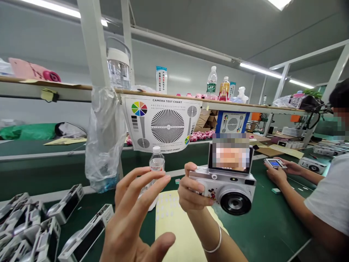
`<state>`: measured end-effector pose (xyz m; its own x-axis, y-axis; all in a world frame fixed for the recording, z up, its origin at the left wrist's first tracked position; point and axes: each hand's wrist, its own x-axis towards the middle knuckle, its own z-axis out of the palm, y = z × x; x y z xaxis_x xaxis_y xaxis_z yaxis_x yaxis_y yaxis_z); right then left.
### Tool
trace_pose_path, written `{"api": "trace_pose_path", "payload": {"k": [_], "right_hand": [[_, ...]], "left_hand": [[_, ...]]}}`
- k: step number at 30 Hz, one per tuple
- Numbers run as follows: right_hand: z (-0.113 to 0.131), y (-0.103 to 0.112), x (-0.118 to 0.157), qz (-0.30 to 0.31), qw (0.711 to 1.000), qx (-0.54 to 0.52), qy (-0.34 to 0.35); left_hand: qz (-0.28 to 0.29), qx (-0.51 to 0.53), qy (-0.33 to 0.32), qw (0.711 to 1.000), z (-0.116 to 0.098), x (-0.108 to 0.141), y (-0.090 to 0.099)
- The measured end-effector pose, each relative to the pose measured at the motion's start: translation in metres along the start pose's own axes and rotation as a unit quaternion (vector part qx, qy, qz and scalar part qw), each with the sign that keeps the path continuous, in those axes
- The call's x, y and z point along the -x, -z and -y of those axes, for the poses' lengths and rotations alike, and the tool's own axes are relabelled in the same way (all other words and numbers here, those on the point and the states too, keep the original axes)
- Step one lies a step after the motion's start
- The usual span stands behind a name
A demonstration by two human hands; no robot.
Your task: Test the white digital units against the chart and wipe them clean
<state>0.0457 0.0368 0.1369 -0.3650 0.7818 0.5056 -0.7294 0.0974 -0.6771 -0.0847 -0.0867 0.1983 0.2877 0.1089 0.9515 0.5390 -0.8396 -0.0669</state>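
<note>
A silver-white digital camera is held up in my right hand, its lens facing me. My right fingers wrap over the side of its body, next to a small cartoon mouse print. The camera's flip-up screen stands raised on top and shows a blurred picture. To the left of the camera, my left hand is raised with fingers stretched and thumb apart, holding nothing. Behind its fingertips stands a small clear bottle with a white cap. A yellow sheet lies on the green table below both hands.
Several similar cameras are piled at the lower left. A camera test chart hangs from the shelf ahead, beside a plastic bag. Bottles stand on the shelf. At right, a co-worker's hands hold another camera.
</note>
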Motion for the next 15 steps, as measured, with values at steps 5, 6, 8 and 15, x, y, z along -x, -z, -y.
{"api": "trace_pose_path", "payload": {"k": [5,6,8,15], "right_hand": [[0.013,0.002,-0.001,0.027,0.997,0.041,-0.058],[0.017,0.004,0.000,0.036,0.996,0.052,-0.070],[0.024,0.011,0.003,0.050,0.992,0.074,-0.089],[0.030,0.037,0.022,0.071,0.965,0.198,-0.158]], "left_hand": [[0.011,0.151,0.117,0.982,0.011,0.005,-0.019],[0.013,0.226,0.161,0.961,0.015,0.006,-0.025],[0.018,0.395,0.245,0.885,0.025,0.006,-0.035],[0.111,0.540,0.348,0.758,0.046,0.005,-0.047]]}}
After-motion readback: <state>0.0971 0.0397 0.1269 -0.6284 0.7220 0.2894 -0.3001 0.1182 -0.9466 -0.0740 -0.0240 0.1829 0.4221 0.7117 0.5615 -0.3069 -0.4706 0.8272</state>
